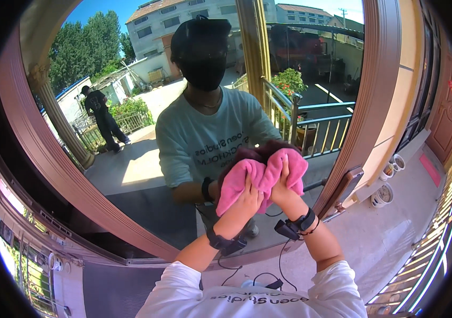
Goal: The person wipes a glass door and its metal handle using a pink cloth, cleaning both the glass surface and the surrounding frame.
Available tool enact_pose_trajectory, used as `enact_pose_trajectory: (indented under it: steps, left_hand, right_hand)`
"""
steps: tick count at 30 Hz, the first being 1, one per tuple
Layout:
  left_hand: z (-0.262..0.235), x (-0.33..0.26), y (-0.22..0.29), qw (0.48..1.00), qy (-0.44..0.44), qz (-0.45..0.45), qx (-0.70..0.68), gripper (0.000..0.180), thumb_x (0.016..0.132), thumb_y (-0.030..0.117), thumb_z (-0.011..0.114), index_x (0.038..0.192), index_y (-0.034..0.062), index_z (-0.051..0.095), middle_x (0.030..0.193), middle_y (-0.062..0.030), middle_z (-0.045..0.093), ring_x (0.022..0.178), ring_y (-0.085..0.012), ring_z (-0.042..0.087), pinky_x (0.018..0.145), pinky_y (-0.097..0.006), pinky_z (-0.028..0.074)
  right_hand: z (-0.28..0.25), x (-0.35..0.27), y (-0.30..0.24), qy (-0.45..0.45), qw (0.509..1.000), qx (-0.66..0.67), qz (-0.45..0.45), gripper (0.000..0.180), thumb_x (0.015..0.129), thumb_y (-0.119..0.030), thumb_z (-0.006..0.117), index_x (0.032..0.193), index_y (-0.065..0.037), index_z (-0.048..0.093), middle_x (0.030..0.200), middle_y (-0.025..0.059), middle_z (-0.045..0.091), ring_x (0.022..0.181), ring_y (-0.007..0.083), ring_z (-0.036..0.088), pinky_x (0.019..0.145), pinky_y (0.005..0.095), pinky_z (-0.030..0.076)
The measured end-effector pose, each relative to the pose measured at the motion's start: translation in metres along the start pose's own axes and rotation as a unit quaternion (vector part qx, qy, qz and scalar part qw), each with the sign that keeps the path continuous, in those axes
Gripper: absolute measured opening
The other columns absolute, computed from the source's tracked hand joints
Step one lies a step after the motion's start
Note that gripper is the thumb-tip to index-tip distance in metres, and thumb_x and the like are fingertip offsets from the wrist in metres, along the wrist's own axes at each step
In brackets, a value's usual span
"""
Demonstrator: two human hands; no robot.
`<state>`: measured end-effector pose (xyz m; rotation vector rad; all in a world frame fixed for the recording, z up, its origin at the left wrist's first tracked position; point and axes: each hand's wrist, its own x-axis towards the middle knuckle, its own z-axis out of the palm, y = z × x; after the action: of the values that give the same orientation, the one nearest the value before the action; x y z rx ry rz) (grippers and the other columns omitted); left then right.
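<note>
A bunched pink cloth (239,177) lies against the reflective glass pane (146,175) of a brown-framed door. My left hand (250,200) presses the left part of the cloth, some fingers showing along its folds. Close beside it, my right hand (282,192) holds the right part, with a finger pointing up over the fabric. The cloth hides most of the fingertips of both hands. A dark red reflection of the cloth shows just above it in the glass. Both wrists carry black bands with small boxes, and cables hang from them.
The door's brown frame (382,79) has a handle with a lock plate (349,185) at right. White buckets (382,196) stand on the floor beyond, near a metal railing (422,265). Mirrored in the glass are my upper body, another person (101,114), a yard and buildings.
</note>
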<state>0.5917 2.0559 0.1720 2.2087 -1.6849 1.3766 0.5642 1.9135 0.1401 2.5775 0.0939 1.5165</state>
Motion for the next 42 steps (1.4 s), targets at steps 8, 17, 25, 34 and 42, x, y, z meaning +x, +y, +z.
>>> enact_pose_trajectory:
  steps: [8, 17, 25, 34, 42]
  left_hand:
    - [0.033, 0.023, 0.036, 0.989, -0.031, 0.008, -0.143, 0.041, 0.079, 0.011, 0.045, 0.118, -0.0004, 0.04, 0.121, -0.0137, 0.04, 0.113, -0.0227, 0.037, 0.093, -0.032, 0.03]
    - [-0.107, 0.222, -0.041, 0.945, 0.288, -0.129, -0.082, 0.048, 0.075, 0.019, 0.051, 0.119, 0.0062, 0.038, 0.13, -0.0118, 0.027, 0.064, -0.0275, 0.054, 0.06, -0.03, 0.045]
    - [-0.108, 0.082, -0.108, 0.87, 0.298, -0.379, 0.104, 0.054, 0.079, 0.024, 0.041, 0.126, 0.002, 0.026, 0.132, -0.0209, 0.02, 0.108, -0.041, 0.036, 0.083, -0.042, 0.035]
    - [-0.076, -0.133, -0.16, 0.845, 0.128, -0.496, 0.153, 0.068, 0.077, 0.045, 0.041, 0.127, 0.0035, 0.021, 0.131, -0.0228, 0.018, 0.115, -0.04, 0.027, 0.088, -0.044, 0.031]
    - [-0.139, -0.023, -0.197, 0.907, 0.247, -0.295, 0.173, 0.051, 0.083, 0.028, 0.031, 0.126, -0.0004, 0.025, 0.131, -0.0223, 0.021, 0.117, -0.0373, 0.029, 0.09, -0.04, 0.03]
  right_hand:
    - [-0.027, -0.042, 0.045, -0.019, 0.999, -0.001, 0.039, 0.059, 0.077, -0.024, 0.047, 0.121, 0.008, 0.027, 0.129, 0.0278, 0.015, 0.122, 0.0399, 0.007, 0.1, 0.0423, 0.013]
    - [-0.155, 0.2, 0.121, 0.313, 0.942, 0.031, 0.12, 0.059, 0.078, -0.024, 0.047, 0.122, 0.006, 0.023, 0.13, 0.0228, 0.015, 0.113, 0.0389, 0.032, 0.087, 0.0377, 0.036]
    - [-0.127, 0.242, -0.03, 0.234, 0.963, 0.125, -0.043, 0.057, 0.072, -0.029, 0.048, 0.118, 0.001, 0.036, 0.132, 0.0134, 0.022, 0.102, 0.0325, 0.043, 0.087, 0.0359, 0.036]
    - [-0.021, 0.188, -0.201, 0.086, 0.939, 0.191, -0.273, 0.036, 0.064, -0.019, 0.048, 0.097, -0.006, 0.056, 0.109, 0.0073, 0.05, 0.108, 0.0255, 0.039, 0.098, 0.0349, 0.023]
    - [-0.072, 0.247, -0.124, 0.343, 0.882, 0.316, -0.065, 0.055, 0.062, -0.02, 0.056, 0.113, -0.002, 0.044, 0.12, 0.0096, 0.041, 0.102, 0.0298, 0.041, 0.089, 0.0353, 0.033]
